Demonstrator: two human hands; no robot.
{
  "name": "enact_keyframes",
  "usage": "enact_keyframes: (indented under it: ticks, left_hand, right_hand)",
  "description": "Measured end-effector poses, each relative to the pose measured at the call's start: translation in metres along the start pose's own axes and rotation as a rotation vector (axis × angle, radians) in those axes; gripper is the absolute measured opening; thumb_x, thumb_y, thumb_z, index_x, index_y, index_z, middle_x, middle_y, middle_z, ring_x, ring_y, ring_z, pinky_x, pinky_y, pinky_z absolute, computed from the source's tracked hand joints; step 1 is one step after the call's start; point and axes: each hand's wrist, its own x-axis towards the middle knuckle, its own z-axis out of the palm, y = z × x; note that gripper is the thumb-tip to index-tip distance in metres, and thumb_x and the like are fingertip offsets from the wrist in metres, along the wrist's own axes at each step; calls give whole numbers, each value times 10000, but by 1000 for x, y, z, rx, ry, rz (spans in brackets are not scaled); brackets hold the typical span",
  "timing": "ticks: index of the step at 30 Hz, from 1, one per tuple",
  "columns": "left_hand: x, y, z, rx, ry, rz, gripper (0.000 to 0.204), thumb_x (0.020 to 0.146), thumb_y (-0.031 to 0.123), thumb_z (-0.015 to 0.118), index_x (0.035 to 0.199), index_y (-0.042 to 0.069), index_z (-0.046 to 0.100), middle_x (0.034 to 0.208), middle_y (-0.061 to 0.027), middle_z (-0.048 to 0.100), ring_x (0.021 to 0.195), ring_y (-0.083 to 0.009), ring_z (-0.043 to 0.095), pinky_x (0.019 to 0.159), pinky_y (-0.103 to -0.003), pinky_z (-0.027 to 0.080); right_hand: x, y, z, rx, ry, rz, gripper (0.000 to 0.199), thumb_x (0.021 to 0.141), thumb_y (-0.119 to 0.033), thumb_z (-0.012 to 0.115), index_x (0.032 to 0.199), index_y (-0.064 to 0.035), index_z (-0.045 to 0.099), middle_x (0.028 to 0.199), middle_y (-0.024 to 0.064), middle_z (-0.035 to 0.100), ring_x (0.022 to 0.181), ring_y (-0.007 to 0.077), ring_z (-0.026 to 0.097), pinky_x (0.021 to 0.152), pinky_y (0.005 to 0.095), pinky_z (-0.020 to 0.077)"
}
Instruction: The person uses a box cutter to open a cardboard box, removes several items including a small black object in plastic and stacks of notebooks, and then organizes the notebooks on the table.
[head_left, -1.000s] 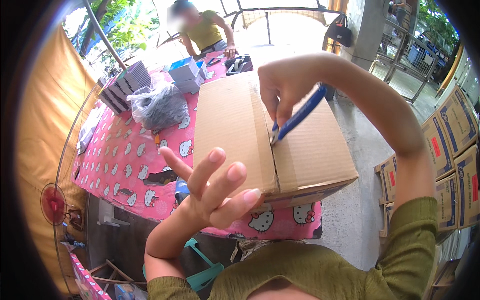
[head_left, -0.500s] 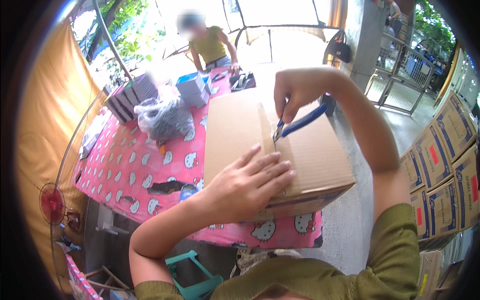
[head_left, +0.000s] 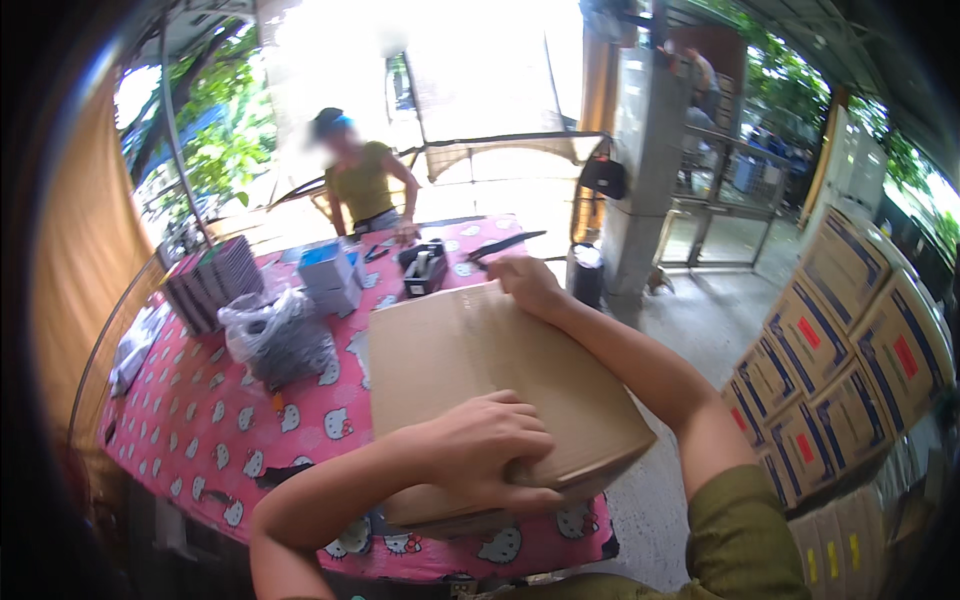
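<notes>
The right hand [head_left: 528, 284] had shifted from the middle of the brown carton [head_left: 515, 365] to its far edge since half a second before. A pink-clothed table [head_left: 200, 430] spread below both hands and off to their left. On it sat the carton, directly under the left hand [head_left: 490, 448], whose fingers bent loosely across the top by the near edge, thumb spread apart; its far rim reached the right hand. A plastic bag [head_left: 290, 345] stood left of both grips, a black tape dispenser [head_left: 424, 268] nearer, left of the right hand. Just beyond the right fingertips showed a dark, blurred tool [head_left: 508, 243]; whether they held it, I could not tell.
</notes>
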Motion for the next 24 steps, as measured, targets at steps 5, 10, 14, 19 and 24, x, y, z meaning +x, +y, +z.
enact_keyframes:
  ticks: [5,10,14,19,24]
  left_hand:
    - [-9,-1,-1,-121,455,-19,536,791,426,636,484,67,382,462,-81,376,484,-299,451,559,-376,406]
    - [-117,17,-58,-205,1080,117,479,865,376,476,516,47,474,481,-23,433,424,-195,413,452,-330,328]
    - [-202,44,-43,-340,1117,-682,476,883,444,476,717,10,580,607,-1,509,546,-95,475,481,-261,365]
    - [-211,-26,43,-306,902,-1172,487,909,451,461,1144,26,498,1171,-121,458,909,-162,447,768,-287,358]
    - [-150,-59,125,-583,1128,-843,594,966,380,289,1421,23,151,1490,-191,43,1387,-268,-24,1103,-368,12]
  right_hand:
    - [1,-6,1,157,-9,277,244,929,-203,472,885,-18,625,580,-17,463,548,63,410,522,247,345]
    - [-3,8,-7,39,38,259,277,920,-247,492,861,-3,611,616,42,532,576,124,479,558,278,390]
    - [-1,33,-7,-3,333,482,205,913,-189,456,892,-5,546,750,116,619,662,194,567,600,349,434]
    - [-8,89,-21,43,354,343,212,914,-236,506,910,-27,546,705,68,536,626,187,508,610,348,425]
    - [-120,122,-66,-78,403,509,211,910,-236,513,924,-29,549,724,79,554,645,198,527,625,348,432]
